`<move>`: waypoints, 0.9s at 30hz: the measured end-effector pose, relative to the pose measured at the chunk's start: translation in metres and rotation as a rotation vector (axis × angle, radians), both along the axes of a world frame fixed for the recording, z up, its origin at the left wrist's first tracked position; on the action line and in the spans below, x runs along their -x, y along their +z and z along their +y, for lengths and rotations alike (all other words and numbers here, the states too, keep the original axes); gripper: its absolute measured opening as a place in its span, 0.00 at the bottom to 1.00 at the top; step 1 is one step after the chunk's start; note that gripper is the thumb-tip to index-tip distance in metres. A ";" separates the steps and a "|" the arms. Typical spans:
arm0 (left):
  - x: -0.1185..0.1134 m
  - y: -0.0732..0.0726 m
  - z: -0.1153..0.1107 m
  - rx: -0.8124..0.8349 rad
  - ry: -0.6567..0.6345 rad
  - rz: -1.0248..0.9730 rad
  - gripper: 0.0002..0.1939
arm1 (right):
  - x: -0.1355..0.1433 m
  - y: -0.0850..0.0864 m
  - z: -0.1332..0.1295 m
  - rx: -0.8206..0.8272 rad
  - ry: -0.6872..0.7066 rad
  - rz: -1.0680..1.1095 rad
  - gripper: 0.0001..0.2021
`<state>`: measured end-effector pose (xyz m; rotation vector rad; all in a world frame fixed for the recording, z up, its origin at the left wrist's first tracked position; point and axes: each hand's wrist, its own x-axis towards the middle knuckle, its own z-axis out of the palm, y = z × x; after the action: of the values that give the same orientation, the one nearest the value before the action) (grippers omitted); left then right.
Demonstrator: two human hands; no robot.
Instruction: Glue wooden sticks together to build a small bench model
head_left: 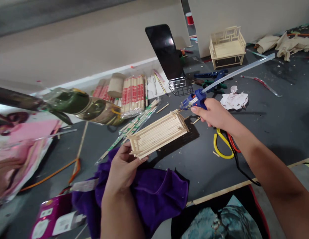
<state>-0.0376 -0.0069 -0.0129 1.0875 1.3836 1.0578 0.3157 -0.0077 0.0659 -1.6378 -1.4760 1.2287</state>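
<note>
Left hand [123,167] pinching the near-left end of the wooden-stick model [158,134], tilted over the desk [204,172], purple cloth [163,191] just below. Right hand [214,113] wrapped around blue glue gun [198,99], clear glue stick [240,72] out the back. Nozzle [181,107] at model's far-right corner; can't tell if touching.

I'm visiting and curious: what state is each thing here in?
Blue plastic glue gun: in the right grip, translucent glue stick loaded
Pale wooden-stick assembly: in the left grip
Purple cloth: rumpled
Glossy black slab: propped up
Small pale wooden bench: standing upright
White paper scrap: crumpled
Red-printed pale stick bundle: plastic-wrapped
</note>
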 end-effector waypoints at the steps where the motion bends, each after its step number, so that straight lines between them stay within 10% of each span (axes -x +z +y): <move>1: 0.000 0.000 0.000 0.004 0.004 -0.002 0.35 | 0.000 0.000 0.000 -0.001 -0.001 -0.010 0.13; 27: 0.000 -0.003 0.001 0.010 0.017 -0.058 0.38 | 0.001 -0.001 0.000 -0.042 -0.034 -0.015 0.13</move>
<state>-0.0380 -0.0063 -0.0155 1.0320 1.3530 1.0846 0.3147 -0.0080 0.0649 -1.6408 -1.4668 1.1615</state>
